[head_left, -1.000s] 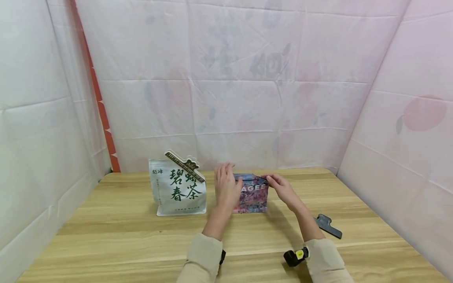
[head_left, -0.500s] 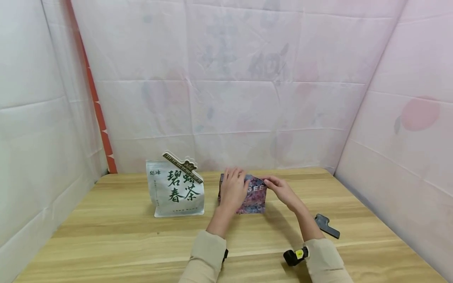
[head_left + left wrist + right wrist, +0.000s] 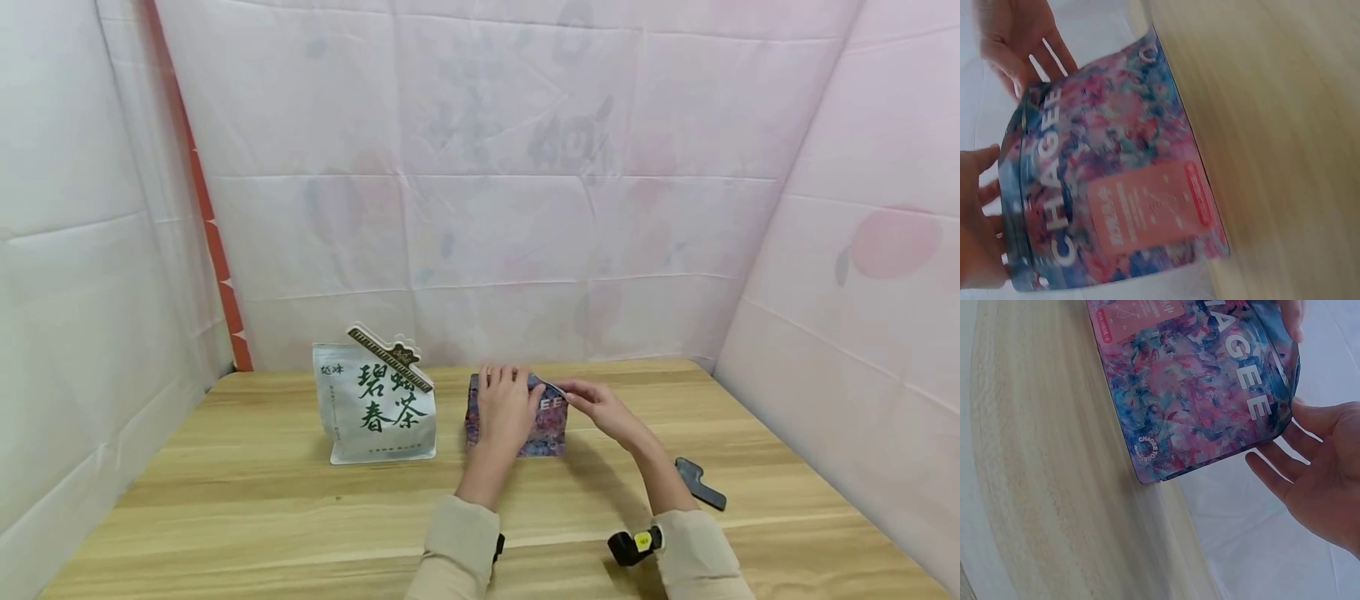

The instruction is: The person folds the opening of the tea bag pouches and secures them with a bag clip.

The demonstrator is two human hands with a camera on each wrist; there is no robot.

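A blue and pink CHAGEE pouch (image 3: pixel 551 433) stands upright on the table, its pink label (image 3: pixel 1147 209) facing forward. My right hand (image 3: pixel 600 408) pinches the pouch's top right corner, seen close in the right wrist view. My left hand (image 3: pixel 510 408) lies at the top edge with its fingers extended over it and its thumb at the upper front. In the left wrist view, my left hand (image 3: pixel 979 231) touches that edge, with several fingertips hidden behind the pouch. The top right of the pouch slopes down towards my right hand.
Left of the pouch stands a white tea bag (image 3: pixel 375 425) with green lettering. A cream and brown clip (image 3: pixel 390 358) sits aslant on its top right. A black clip (image 3: pixel 701 483) lies to the right on the wooden table (image 3: pixel 300 533). Pale cloth walls (image 3: pixel 487 233) surround the table.
My left hand has moved right along the pouch's top, covering more of its lettering. My right hand stays at the corner. The pouch has barely moved.
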